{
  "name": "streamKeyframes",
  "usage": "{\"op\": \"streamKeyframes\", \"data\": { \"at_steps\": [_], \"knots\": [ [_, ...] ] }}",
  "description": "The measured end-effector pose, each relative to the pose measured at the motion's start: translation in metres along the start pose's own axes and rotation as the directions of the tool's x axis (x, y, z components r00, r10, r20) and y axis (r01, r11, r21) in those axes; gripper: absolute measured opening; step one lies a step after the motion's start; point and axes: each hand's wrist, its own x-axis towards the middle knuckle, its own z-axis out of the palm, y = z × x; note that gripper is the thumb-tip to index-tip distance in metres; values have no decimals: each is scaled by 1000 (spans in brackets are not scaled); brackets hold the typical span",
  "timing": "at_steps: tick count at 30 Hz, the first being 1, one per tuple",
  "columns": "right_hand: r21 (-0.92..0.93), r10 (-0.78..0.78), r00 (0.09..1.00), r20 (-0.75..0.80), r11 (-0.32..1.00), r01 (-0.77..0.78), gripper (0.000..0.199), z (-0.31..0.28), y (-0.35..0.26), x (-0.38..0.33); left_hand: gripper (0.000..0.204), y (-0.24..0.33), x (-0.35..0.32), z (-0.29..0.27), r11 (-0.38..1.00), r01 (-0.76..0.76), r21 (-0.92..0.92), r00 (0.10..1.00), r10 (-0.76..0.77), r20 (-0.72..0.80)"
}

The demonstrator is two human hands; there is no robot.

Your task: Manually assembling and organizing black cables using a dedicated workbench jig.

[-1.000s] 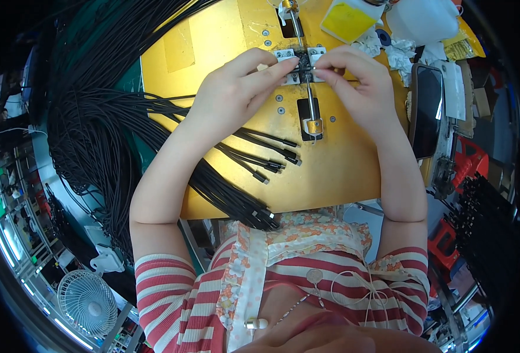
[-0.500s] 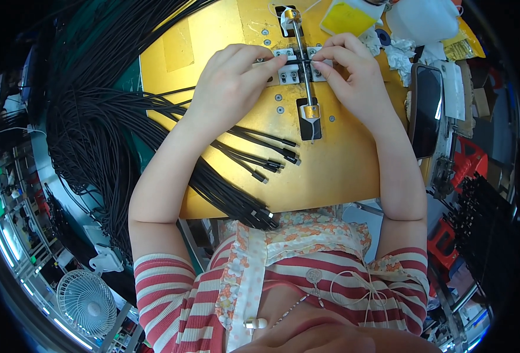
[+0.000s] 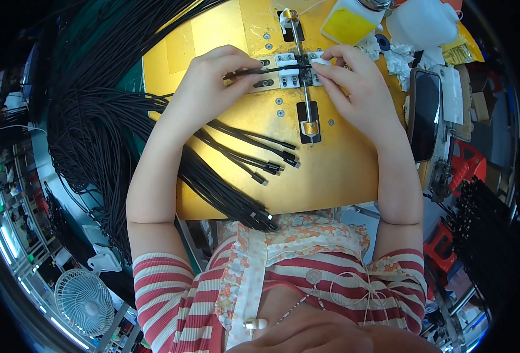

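My left hand (image 3: 210,82) has its thumb and fingers closed on a black cable (image 3: 271,70), which runs level to the right across the white and metal blocks of a small fixture (image 3: 287,80). At the other end of that stretch, my right hand (image 3: 354,85) pinches the cable's tip between thumb and forefinger. The exact tip is hidden by the fingers. Above and below the cable, two slim metal rods with gold-coloured ends, the far rod (image 3: 296,34) and the near rod (image 3: 308,106), point toward the fixture's middle.
The fixture stands on a gold-coloured plate (image 3: 330,176). Bundled black cables (image 3: 224,188) with plugs lie at its near left, from a large heap (image 3: 89,135). Along the right are a phone (image 3: 425,115), crumpled tissue (image 3: 399,59), a white bottle (image 3: 421,26) and a yellow-labelled container (image 3: 349,23).
The near rod has drawn back toward me, and a gap shows between the rods. My left hand has shifted left, showing more cable; my right hand has moved slightly nearer to me.
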Motion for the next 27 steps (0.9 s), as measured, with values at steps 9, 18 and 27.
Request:
{"op": "streamKeyframes", "data": {
  "at_steps": [9,18,27],
  "knots": [
    [57,-12,1000,-3,998,13,10,3,-1,0,19,-1,-3,3,977,34,211,996,-51,75],
    [262,62,990,-125,965,-27,12,-7,-8,1,14,14,-3,-33,982,-112,-149,959,146,242],
    [652,-125,992,-31,750,115,16,-13,-54,-1,14,54,-16,-8,956,-75,-284,900,187,393]
  ]
}}
